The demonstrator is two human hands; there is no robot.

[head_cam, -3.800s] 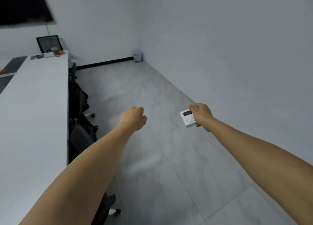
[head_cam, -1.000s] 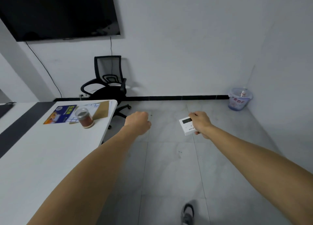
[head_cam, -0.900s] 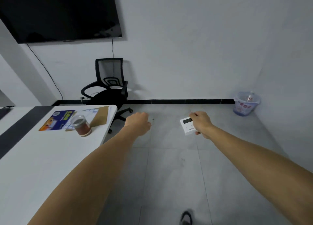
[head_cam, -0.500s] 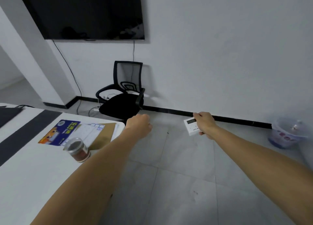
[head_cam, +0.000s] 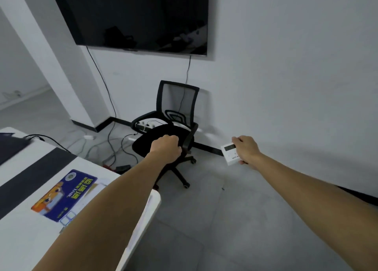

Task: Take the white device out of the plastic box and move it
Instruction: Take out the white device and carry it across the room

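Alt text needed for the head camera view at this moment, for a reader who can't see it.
A person's right hand holds a small white device out over a grey floor, while the left hand is a closed, empty fist. Ahead, a black office chair stands under a wall screen; a white table is at left.

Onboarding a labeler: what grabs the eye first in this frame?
The two bare arms reaching forward: the right hand holds the white device over the floor, while the left hand is a closed, empty fist. Behind them, a black office chair sits under a dark wall screen.
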